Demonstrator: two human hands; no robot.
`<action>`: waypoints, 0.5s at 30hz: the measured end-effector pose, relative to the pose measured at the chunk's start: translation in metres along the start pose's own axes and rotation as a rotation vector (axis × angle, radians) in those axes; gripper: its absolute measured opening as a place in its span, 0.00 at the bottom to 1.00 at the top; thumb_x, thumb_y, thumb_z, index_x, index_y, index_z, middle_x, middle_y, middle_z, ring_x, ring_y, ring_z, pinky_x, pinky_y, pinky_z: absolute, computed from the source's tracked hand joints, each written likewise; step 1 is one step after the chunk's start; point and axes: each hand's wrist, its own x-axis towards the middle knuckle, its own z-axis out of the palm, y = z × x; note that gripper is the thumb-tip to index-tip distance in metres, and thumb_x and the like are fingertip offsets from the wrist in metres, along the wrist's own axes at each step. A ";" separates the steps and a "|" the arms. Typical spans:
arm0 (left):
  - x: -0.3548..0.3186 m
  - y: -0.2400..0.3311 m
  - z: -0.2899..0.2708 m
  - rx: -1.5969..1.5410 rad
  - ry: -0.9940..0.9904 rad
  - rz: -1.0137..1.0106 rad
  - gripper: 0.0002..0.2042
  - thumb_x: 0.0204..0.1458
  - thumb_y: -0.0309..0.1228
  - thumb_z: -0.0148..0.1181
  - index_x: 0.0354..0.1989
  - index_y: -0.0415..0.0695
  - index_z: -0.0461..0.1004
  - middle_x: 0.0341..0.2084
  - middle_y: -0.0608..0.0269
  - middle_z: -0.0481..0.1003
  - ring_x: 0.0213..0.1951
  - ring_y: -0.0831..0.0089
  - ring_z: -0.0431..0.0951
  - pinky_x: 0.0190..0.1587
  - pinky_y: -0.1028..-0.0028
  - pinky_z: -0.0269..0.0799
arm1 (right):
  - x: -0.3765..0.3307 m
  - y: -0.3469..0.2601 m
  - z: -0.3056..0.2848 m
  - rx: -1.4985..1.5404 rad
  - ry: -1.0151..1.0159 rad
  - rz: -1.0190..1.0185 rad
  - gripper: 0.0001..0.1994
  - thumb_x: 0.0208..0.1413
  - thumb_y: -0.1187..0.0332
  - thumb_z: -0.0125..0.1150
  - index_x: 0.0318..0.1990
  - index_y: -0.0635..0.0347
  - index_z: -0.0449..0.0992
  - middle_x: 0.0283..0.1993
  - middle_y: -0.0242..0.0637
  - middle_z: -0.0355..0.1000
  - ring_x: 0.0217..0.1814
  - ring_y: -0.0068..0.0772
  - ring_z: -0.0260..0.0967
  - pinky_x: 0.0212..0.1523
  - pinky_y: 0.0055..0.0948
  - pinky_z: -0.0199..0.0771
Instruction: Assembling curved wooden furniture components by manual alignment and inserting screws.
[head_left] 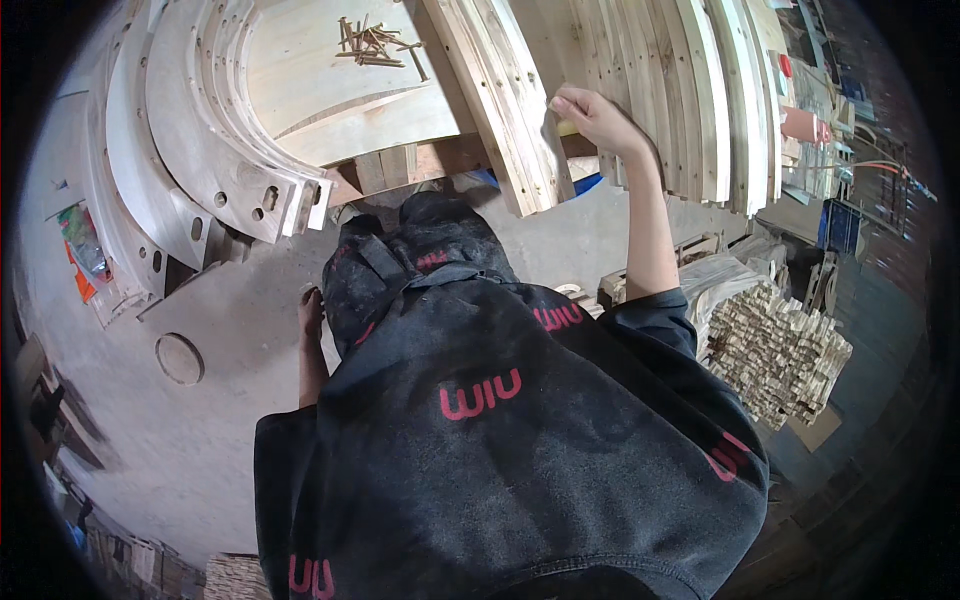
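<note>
My right hand (pixel 592 115) reaches up to the workbench, its fingers curled on the edge of a long pale wooden slat (pixel 505 110) that leans among other slats; something yellow shows just under the palm. My left hand (pixel 311 309) hangs low beside my dark trousers, mostly hidden, and I cannot tell if it holds anything. Curved plywood arcs with drilled holes (pixel 215 150) are stacked at the bench's left. A small heap of wooden dowel pins (pixel 375 45) lies on a curved board at the top.
A row of upright curved slats (pixel 700 100) fills the bench's right side. A pile of short wooden sticks (pixel 775 350) sits on the floor at right. The grey concrete floor (pixel 180 420) has a round lid (pixel 180 358). Orange items lie far left.
</note>
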 end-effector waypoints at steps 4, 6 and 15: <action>0.001 0.002 -0.001 0.002 0.005 -0.023 0.20 0.55 0.43 0.49 0.53 0.47 0.66 0.35 0.68 0.73 0.29 0.79 0.70 0.25 0.77 0.60 | -0.012 0.003 0.004 0.030 -0.020 -0.013 0.14 0.62 0.62 0.46 0.35 0.67 0.67 0.29 0.35 0.60 0.32 0.27 0.57 0.38 0.26 0.61; -0.003 0.009 0.001 0.000 -0.005 -0.015 0.20 0.55 0.43 0.49 0.53 0.47 0.67 0.34 0.69 0.73 0.28 0.79 0.69 0.25 0.77 0.59 | -0.018 0.004 0.007 0.033 -0.010 0.006 0.13 0.60 0.63 0.48 0.36 0.67 0.69 0.30 0.37 0.64 0.34 0.29 0.60 0.39 0.28 0.63; -0.001 0.009 0.003 0.006 -0.002 -0.006 0.19 0.54 0.42 0.50 0.52 0.49 0.67 0.32 0.72 0.71 0.26 0.81 0.67 0.25 0.77 0.59 | -0.042 0.007 0.016 0.028 -0.008 0.014 0.12 0.61 0.65 0.47 0.33 0.68 0.65 0.28 0.34 0.58 0.31 0.25 0.54 0.35 0.25 0.60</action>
